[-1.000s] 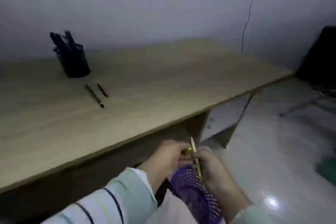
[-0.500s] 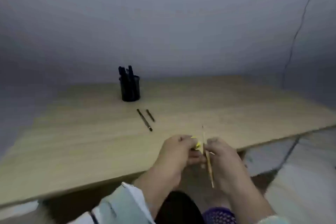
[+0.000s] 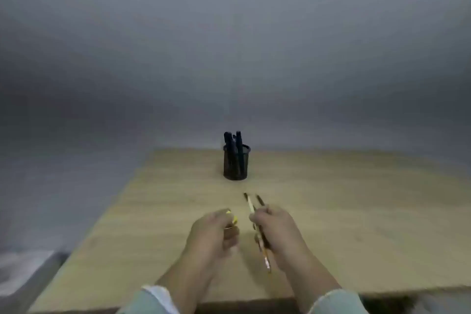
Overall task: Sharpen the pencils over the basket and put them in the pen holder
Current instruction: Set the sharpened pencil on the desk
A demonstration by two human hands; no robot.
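Dim and grey overall, with flat, soft light; cannot tell from where. Darkens across the wall [image 3: 102, 71] toward the left and in a band just above the table [image 3: 356, 199]. Shows only a faint shadow at the foot of the holder [image 3: 235, 164]. Blurs the left hand [image 3: 214, 234] and the right hand [image 3: 279, 229] from motion, and smears the pencil [image 3: 266, 261]. Looks soft and blocky everywhere, with little fine detail. Curves the far table edge slightly.
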